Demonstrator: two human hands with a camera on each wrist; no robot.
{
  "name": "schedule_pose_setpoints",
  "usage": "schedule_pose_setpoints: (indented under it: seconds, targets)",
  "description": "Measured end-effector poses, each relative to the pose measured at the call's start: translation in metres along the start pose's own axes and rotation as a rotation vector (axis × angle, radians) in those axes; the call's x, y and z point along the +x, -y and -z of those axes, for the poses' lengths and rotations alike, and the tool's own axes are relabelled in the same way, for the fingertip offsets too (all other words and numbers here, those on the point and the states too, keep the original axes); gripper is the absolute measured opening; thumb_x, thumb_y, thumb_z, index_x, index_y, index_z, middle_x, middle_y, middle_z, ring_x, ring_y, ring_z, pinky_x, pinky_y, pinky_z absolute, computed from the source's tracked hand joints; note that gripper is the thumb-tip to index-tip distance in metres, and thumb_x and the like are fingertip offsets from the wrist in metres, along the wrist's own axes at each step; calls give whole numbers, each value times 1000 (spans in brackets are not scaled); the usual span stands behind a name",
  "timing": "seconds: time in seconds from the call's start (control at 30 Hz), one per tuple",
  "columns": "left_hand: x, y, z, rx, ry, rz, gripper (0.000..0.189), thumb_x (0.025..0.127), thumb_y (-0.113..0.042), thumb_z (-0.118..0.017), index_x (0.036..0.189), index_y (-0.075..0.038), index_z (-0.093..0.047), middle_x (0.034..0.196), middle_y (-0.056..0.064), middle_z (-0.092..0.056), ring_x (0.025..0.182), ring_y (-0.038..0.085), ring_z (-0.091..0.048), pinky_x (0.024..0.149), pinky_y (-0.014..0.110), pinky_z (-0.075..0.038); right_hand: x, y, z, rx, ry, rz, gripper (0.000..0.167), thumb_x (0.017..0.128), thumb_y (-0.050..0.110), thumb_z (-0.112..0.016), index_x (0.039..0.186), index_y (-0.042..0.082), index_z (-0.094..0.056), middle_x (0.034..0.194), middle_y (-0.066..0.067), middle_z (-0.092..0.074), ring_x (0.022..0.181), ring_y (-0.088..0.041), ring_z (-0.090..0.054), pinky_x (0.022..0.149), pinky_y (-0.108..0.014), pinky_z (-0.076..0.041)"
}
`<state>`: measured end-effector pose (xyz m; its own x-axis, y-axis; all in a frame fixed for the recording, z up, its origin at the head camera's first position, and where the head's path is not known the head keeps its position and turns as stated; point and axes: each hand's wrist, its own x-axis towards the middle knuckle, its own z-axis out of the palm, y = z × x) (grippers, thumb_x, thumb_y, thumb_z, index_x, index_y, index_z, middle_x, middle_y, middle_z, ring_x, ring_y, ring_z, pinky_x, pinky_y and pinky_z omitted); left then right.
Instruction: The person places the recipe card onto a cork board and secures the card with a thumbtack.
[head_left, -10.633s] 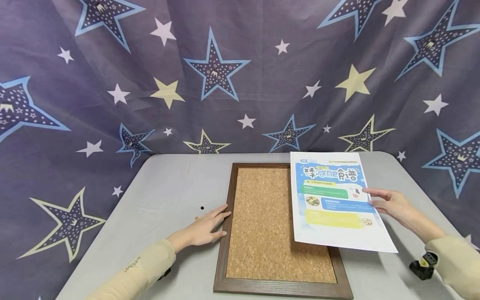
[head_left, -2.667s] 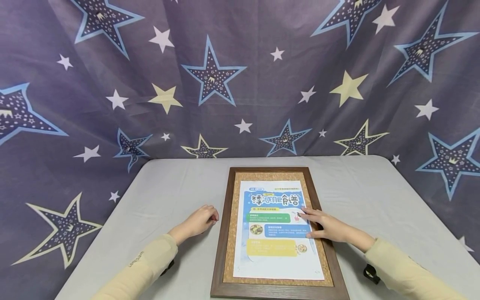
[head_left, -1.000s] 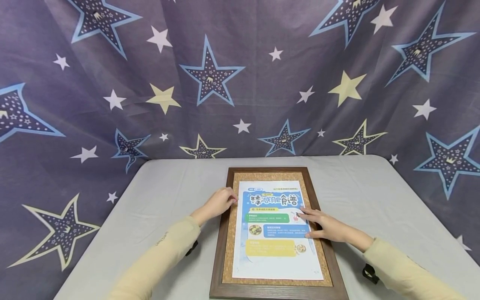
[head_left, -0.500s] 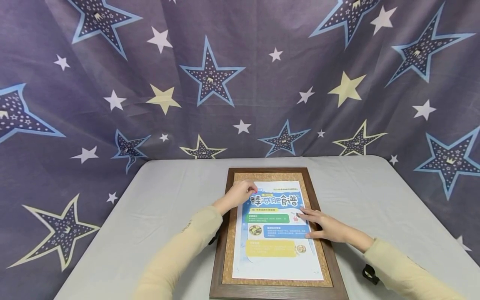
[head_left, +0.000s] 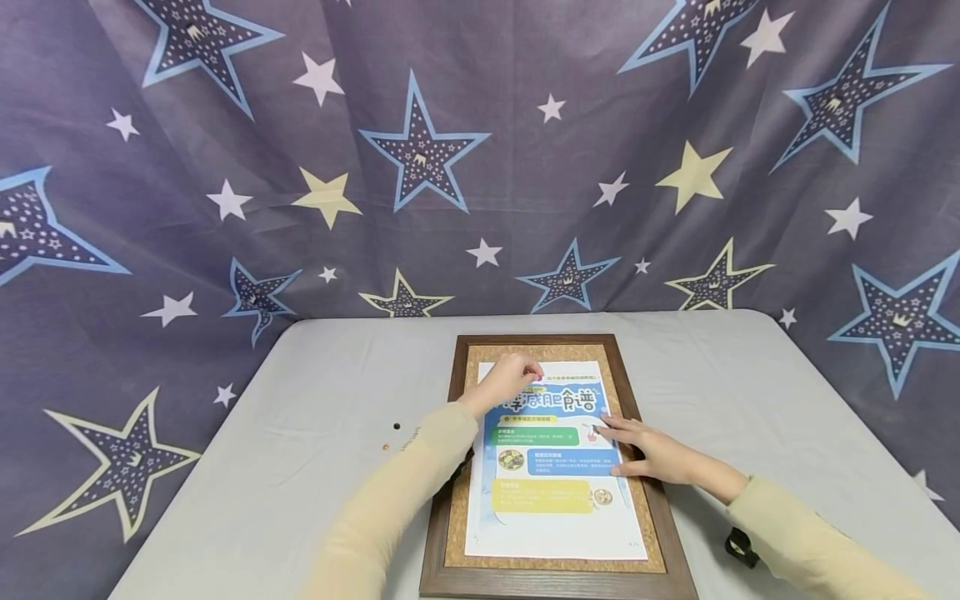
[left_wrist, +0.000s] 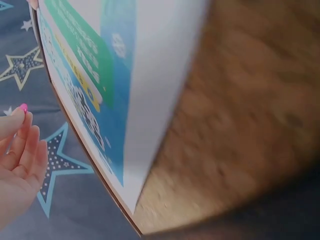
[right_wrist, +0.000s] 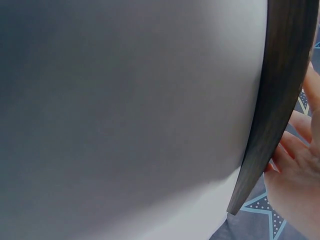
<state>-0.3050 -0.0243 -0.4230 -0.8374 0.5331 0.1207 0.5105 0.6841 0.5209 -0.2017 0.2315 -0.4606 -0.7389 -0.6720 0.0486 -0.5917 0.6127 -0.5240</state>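
Note:
A framed cork board lies flat on the table. On its cork rests a printed paper sheet with blue, green and yellow panels. My left hand is over the sheet's top part, pinching a small pink push pin between thumb and fingertip. In the left wrist view the left hand has its other fingers loosely bent. My right hand rests over the board's right side, fingertips on the sheet's right edge. In the right wrist view the right hand lies beside the dark frame.
A tiny black piece and a tiny gold-coloured piece lie on the grey table, left of the board. A dark star-patterned curtain hangs behind the table.
Earlier the sheet was in my right hand above the board; now it lies on the cork. My left hand has moved from the table left of the board to the sheet's top, carrying the push pin.

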Motion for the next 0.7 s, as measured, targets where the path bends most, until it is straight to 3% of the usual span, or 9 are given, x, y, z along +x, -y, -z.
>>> schedule_pose_setpoints:
  seconds: [0.33, 0.5, 0.7]
  targets:
    - [23, -6, -16, -81, -18, 29, 11, 85, -9, -58, 88, -5, -68, 85, 3, -65, 76, 12, -57, 70, 21, -45, 0, -2, -1, 5, -6, 12, 65, 82, 34, -60, 129, -6, -40, 136, -28, -29, 121, -50, -25, 92, -61, -24]
    - [32, -12, -24, -107, -38, 6, 10, 83, -6, -59, 85, -5, -69, 82, 3, -66, 72, 9, -55, 67, 16, -43, 0, -2, 0, 10, 0, 17, 65, 82, 34, -60, 129, -6, -39, 136, -28, -28, 120, -51, -24, 92, -62, -24]
    - [45, -19, -30, -185, -39, 63, 9, 82, -11, -62, 84, -8, -71, 82, 1, -67, 73, 10, -58, 67, 19, -45, 0, -2, 0, 7, -5, 22, 64, 82, 34, -60, 128, -7, -40, 135, -28, -29, 120, -51, -25, 91, -62, -25]
